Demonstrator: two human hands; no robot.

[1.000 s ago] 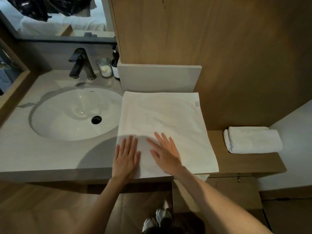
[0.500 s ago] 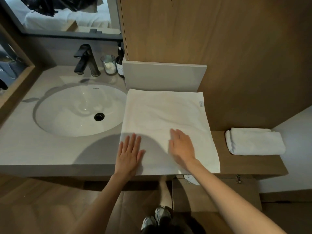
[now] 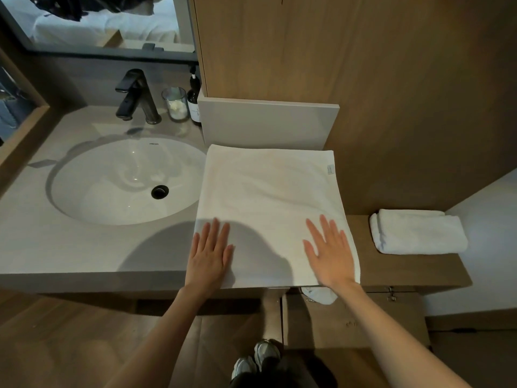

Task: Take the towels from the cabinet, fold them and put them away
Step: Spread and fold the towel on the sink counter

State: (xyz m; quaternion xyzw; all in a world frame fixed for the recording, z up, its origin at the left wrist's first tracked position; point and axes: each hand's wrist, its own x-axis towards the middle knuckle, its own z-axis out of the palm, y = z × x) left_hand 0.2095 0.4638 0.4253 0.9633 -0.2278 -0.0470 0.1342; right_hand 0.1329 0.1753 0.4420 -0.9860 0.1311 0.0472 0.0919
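Towel [image 3: 268,191]: soft, limp, light; your left hand [image 3: 209,256] and right hand [image 3: 330,253] lie flat on it; pinch corners beyond your fingertips.

Your left hand [image 3: 210,252] and right hand [image 3: 330,252] are bare: no gloves, rings, watch or wristbands visible. Your forearms [image 3: 391,331] are uncovered along their whole visible length, with no sleeve edge inside the frame. At the bottom centre, your shoes [image 3: 257,359] show as pale grey-white trainers with darker panels and rounded toes, one partly behind the other. Just below them, a dark garment [image 3: 282,376] covers your legs; its cut and fabric are too dim to make out.
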